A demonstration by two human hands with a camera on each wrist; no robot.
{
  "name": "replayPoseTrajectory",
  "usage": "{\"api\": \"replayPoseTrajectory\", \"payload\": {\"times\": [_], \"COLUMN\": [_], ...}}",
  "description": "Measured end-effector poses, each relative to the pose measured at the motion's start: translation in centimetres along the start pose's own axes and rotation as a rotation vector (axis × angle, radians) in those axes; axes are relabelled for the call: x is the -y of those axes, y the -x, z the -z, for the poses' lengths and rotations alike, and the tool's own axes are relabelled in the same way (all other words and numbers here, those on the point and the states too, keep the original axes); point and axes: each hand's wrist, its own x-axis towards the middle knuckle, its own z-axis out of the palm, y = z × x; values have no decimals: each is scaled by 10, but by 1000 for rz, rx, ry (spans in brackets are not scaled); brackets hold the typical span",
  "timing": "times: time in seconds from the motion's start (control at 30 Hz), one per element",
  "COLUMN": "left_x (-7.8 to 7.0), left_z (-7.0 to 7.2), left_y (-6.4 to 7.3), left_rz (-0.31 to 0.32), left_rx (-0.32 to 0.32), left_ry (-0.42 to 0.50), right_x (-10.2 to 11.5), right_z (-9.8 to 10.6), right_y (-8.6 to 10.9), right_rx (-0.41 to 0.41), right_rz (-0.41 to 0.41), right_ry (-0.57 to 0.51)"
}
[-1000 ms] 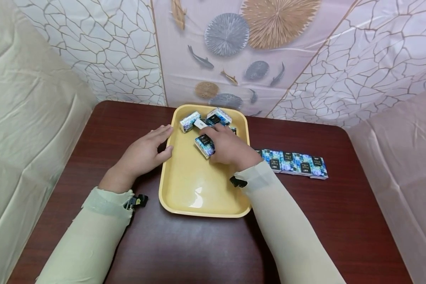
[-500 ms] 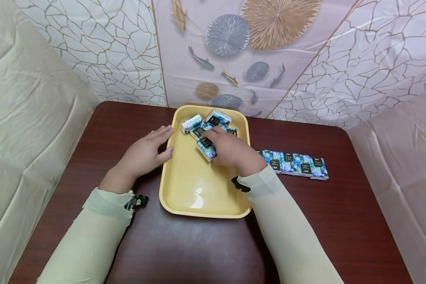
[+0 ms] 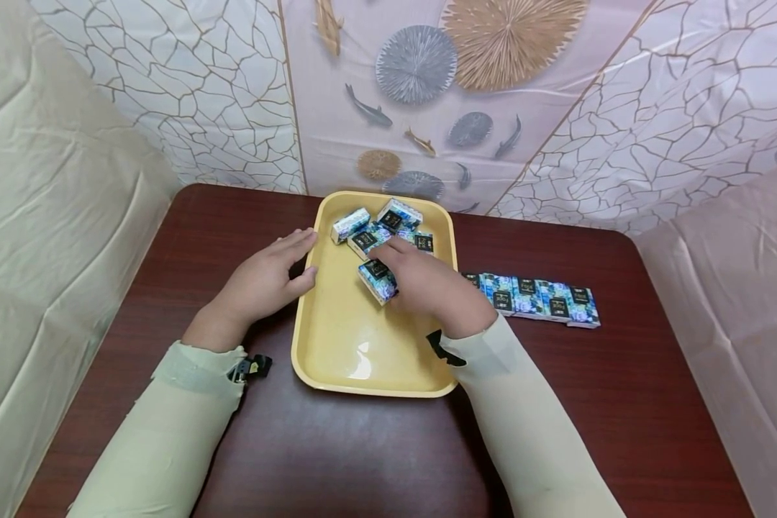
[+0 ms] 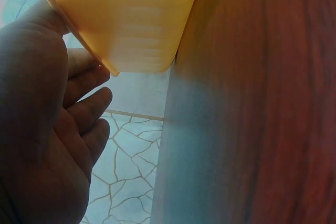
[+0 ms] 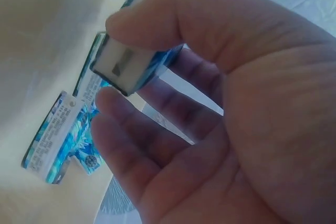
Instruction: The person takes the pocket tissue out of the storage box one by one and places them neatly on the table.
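Clock face taken from the middle of the yellow tray, head view. Small flowered box held inside the tray, just toward 12 from the middle; long axis laid 11 to 5, black-label end pointed to 11. It is pinched between thumb and fingers of the right hand; whether the tray floor is touched by it cannot be told. Four more boxes seen in the tray: side-lying box at 11, long axis 8 to 2; middle box near 12; far box between 12 and 1; partly covered box between 1 and 2. Rim touched near 10 by the left hand, fingers loosely extended, thumb apart. Box row laid on the surface at 3.
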Motion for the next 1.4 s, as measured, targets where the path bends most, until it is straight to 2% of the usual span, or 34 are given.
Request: {"api": "replayPoseTrajectory", "payload": {"times": [0.3, 0.8, 1.4], "left_x": [1, 0, 0], "left_z": [-1, 0, 0], "left_y": [0, 0, 1], "left_rz": [-1, -4, 4], "left_rx": [1, 3, 10], "left_ry": [-1, -2, 6], "right_x": [-2, 1, -12], "right_z": [0, 11, 13], "right_y": [16, 46, 80], "right_rx": [-30, -93, -83], "right_rz": [0, 8, -103], "right_ry": [23, -16, -97]}}
